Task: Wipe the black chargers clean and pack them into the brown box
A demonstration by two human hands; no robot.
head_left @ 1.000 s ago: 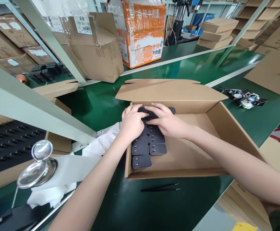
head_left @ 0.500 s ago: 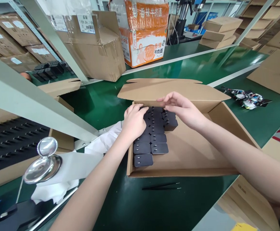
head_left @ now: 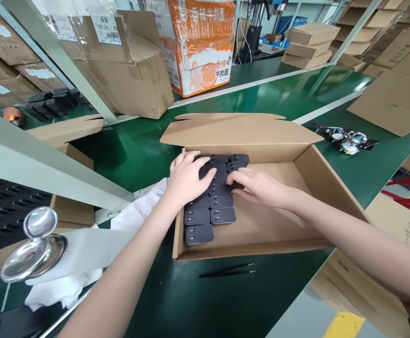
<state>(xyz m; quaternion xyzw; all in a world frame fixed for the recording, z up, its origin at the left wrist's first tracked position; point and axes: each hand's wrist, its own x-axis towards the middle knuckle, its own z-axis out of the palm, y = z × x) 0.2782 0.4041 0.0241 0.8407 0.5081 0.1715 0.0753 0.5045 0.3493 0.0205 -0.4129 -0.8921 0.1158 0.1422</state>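
Note:
An open cardboard box (head_left: pixel 264 241) holds rows of black power adapters (head_left: pixel 223 215) along its left side, their metal pins facing up. My left hand (head_left: pixel 191 178) rests over the far-left adapters with its fingers spread, covering several of them. At the right edge of the rows, my right hand (head_left: pixel 257 187) curls its fingers and thumb around a black power adapter, which is mostly hidden beneath them.
Black tweezers (head_left: pixel 226 271) lie on the green table in front of the box. To the left are a metal post (head_left: pixel 50 155) and a round metal dispenser (head_left: pixel 32 258). Beyond stand a brown carton (head_left: pixel 131 70) and an orange carton (head_left: pixel 205 61). A wired device (head_left: pixel 347 139) lies right.
My right hand has come down and nearer from above the far adapters onto one at the right edge of the rows. My left hand stays on the far-left adapters. The view has shifted slightly.

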